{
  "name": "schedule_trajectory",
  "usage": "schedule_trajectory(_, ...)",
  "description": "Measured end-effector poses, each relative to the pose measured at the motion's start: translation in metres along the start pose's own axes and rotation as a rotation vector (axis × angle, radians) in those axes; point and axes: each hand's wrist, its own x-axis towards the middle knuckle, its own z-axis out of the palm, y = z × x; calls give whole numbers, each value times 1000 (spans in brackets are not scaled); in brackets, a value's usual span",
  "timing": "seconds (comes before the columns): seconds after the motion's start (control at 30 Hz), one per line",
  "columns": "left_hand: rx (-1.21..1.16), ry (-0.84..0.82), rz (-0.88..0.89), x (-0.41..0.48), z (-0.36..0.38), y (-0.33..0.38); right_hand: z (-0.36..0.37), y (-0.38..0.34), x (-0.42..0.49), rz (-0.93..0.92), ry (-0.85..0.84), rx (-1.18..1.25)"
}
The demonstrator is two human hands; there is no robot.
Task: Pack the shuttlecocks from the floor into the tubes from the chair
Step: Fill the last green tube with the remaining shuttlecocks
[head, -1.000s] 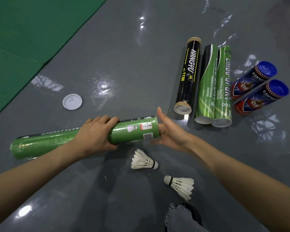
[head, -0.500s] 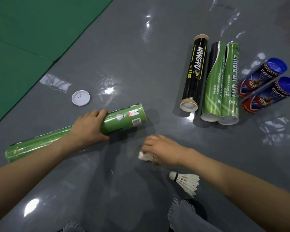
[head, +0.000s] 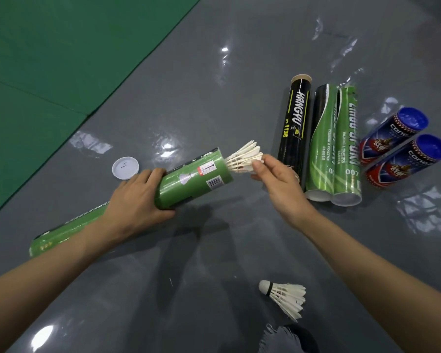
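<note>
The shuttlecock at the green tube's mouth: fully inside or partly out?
Partly out: the shuttlecock shows its feathers outside the green tube, pinched by the right hand.

Left grip (head: 135,200) curls round the green tube (head: 194,179), right grip (head: 278,179) pinches a shuttlecock (head: 242,157), seemingly between thumb and forefinger

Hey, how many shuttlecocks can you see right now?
2. The first shuttlecock pokes from the mouth of the green tube, pinched by the right hand. The second shuttlecock lies on the floor, nearer the person. More may sit hidden inside.
</note>
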Motion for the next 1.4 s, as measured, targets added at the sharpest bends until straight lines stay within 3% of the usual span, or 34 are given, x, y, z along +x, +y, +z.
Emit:
schedule_trajectory(0.1, -7, 21, 67, 2, -1, 5, 10, -7, -3, 68, -84, 2)
schedule_trajectory(0.3, -2, 46, 143, 2, 0, 10, -2, -21, 8, 195, -422, 83)
schedule_trajectory(0.47, 41, 96, 253, 6, 3, 16, 1, -18, 14, 341, -544, -3)
schedule_trajectory(0.6, 48, 96, 255, 9, 8, 20, 6, -12, 11, 390, -455, 5)
schedule_trajectory(0.77, 51, -29, 180, 20, 14, 25, 7, 2, -7, 218, 29, 194)
schedule_trajectory(0.83, 85, -69, 179, 21, 20, 26, -4, 21, -21, 189, 94, 125)
schedule_trajectory(0.93, 193, -141, 249, 17, 36, 31, -27, 46, -39, 228, 22, -314)
schedule_trajectory(0.97, 206, -166, 265, 16, 41, 36, -35, 48, -45, 310, -35, -441)
schedule_trajectory(1.07, 212, -225, 288, 13, 50, 49, -50, 38, -69, 632, -417, -843)
schedule_trajectory(1.13, 212, -234, 312, 10, 54, 57, -53, 44, -88, 808, -518, -950)
schedule_trajectory(1.2, 222, -246, 352, 7, 58, 66, -49, 58, -106, 959, -475, -901)
schedule_trajectory(1.3, 234, -253, 378, 4, 60, 73, -39, 79, -118, 1046, -392, -669)
schedule_trajectory(1.4, 221, -251, 355, 5, 55, 71, -33, 92, -114, 949, -190, -470)
